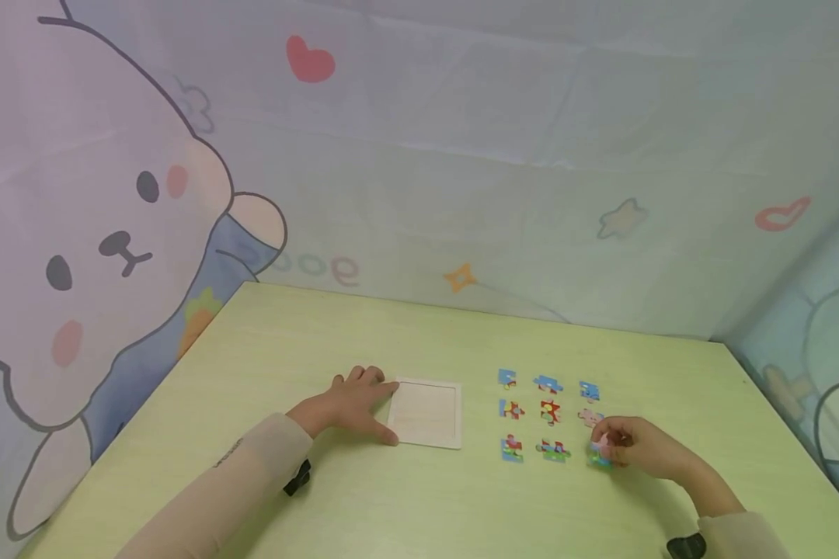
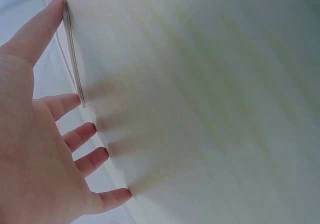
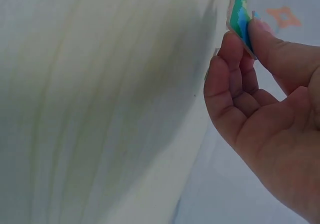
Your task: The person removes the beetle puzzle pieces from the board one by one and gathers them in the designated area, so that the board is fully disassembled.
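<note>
My left hand [image 1: 353, 402] is spread at the left side of a square wooden puzzle tray [image 1: 459, 415], thumb and index finger touching its edge. In the left wrist view, the left hand's other fingertips [image 2: 102, 156] rest on the table beside the tray. At the lower right of the laid-out pieces, my right hand [image 1: 639, 444] pinches a jigsaw puzzle piece [image 3: 241, 21] between thumb and fingers. That piece is tilted up and shows green and blue; the fingers cover part of it. Just above this hand lies a pinkish puzzle piece [image 1: 590, 418].
Several more puzzle pieces lie in rows between tray and right hand, among them a red and yellow piece [image 1: 550, 411] and a blue corner piece [image 1: 507, 378]. The pale green table [image 1: 405, 505] meets a printed cloth backdrop [image 1: 461, 194] at its far edge.
</note>
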The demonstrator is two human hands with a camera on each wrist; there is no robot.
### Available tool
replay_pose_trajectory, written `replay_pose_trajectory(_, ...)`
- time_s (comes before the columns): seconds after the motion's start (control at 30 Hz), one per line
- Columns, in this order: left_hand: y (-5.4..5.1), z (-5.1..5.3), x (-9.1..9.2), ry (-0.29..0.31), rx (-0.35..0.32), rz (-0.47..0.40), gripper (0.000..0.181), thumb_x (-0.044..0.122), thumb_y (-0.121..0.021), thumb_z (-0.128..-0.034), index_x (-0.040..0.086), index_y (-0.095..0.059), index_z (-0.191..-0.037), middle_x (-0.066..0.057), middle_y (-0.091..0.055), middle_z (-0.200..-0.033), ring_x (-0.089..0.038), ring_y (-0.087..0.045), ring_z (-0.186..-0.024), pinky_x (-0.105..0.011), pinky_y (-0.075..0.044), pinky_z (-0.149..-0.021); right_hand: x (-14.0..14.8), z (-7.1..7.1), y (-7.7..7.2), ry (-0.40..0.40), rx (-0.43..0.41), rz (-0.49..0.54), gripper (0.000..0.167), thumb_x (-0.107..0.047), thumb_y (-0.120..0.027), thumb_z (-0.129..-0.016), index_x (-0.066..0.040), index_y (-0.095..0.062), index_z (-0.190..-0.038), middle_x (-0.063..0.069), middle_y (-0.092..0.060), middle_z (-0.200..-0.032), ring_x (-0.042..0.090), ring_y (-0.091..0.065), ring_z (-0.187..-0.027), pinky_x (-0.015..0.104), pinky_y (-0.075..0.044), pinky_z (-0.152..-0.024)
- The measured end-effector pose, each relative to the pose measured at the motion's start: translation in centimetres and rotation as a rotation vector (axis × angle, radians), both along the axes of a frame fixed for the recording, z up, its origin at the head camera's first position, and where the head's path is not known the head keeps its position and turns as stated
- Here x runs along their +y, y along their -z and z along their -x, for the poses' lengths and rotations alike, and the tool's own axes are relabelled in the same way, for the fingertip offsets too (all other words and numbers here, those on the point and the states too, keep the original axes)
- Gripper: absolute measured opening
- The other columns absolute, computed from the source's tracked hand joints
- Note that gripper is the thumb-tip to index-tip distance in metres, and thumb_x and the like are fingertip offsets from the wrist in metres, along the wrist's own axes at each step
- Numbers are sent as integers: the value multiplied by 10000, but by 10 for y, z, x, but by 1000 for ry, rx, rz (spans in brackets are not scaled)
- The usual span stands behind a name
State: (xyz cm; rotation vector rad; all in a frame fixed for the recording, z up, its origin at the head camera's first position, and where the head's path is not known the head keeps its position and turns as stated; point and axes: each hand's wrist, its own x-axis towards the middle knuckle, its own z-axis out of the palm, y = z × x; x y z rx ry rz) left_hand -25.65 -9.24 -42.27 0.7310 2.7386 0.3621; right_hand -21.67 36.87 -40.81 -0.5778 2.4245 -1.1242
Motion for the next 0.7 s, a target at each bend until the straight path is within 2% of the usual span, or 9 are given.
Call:
replay_pose_trajectory(0.3, -1, -2, 0, 3, -6, -10, 899, 578, -728, -767, 134, -401, -1477, -116, -358, -1417, -322, -315, -1256, -554, -288, -953, -2, 2, 6, -26, 16, -36, 67, -8, -602, -916, 26, -599, -974, 0, -452, -745, 43, -431, -618, 233, -402, -559)
replay_pose_trajectory(0.57, -2, -2, 0, -4, -8, -8, 897, 580, -727, -767, 147, -397, -1481, -103, -359, -1415, -311, -311, -1258, -558, -279, -961, -1, 2, 5, 2, 86, -177, 61, -75, -643, -907, -42, -624, -955, 11, -511, -787, 60, -421, -695, 247, -355, -618)
replay_pose_trajectory(0.7, -1, -1, 1, -5, -1, -2, 897, 584, -724, -767, 150, -397, -1481, -99, -359, -1416, -312, -312, -1263, -568, -277, -968, 0, 2, 6, 4, 96, -194, 60, -76, -648, -903, -43, -628, -949, 18, -537, -801, 66, -431, -705, 247, -365, -628)
